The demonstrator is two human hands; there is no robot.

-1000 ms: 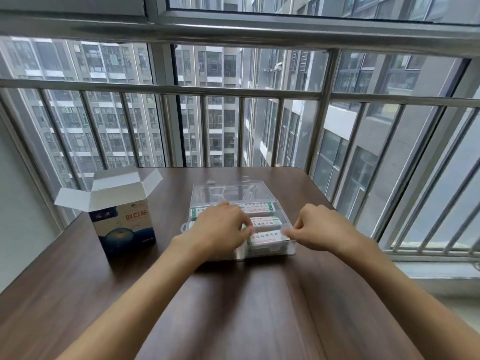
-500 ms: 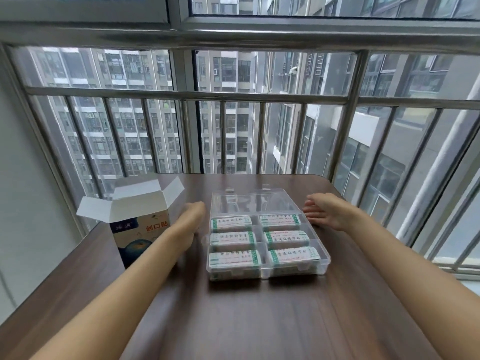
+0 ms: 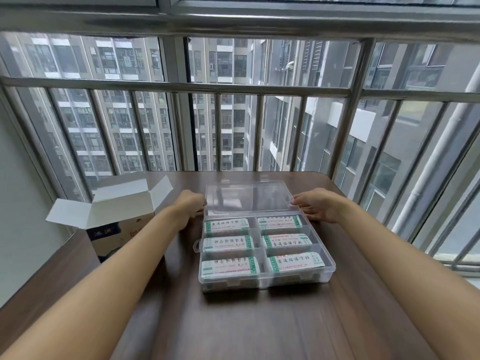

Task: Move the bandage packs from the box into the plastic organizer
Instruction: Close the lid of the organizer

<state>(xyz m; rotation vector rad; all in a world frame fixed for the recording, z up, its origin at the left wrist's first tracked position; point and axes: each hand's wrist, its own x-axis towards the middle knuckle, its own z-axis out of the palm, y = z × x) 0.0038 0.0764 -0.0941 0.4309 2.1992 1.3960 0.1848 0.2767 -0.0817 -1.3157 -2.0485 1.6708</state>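
At a dark wood table (image 3: 259, 328) set against a barred window, my hands reach to either side of the clear plastic organizer (image 3: 330, 266), whose lid (image 3: 246, 197) lies folded back flat toward the glass. My left hand (image 3: 191, 203) sits at the lid's left edge with its fingers curled and touching it; I cannot tell whether they actually grip it. My right hand (image 3: 320, 207) rests at the lid's right edge, fingers fairly straight and spread, touching the plastic near the hinge line. The bandage packs (image 3: 227, 266) fill all six compartments of the organizer, two columns of three, white with green ends and printed lettering facing up. The box (image 3: 117, 231) stands upright to the left of the organizer, just beyond my left forearm, its white flaps open; the forearm crosses in front of its lower right corner. Behind the table, metal window bars (image 3: 218, 131) run across the view, with apartment towers (image 3: 124, 113) beyond and a pale drainpipe (image 3: 439, 162) slanting down at right.
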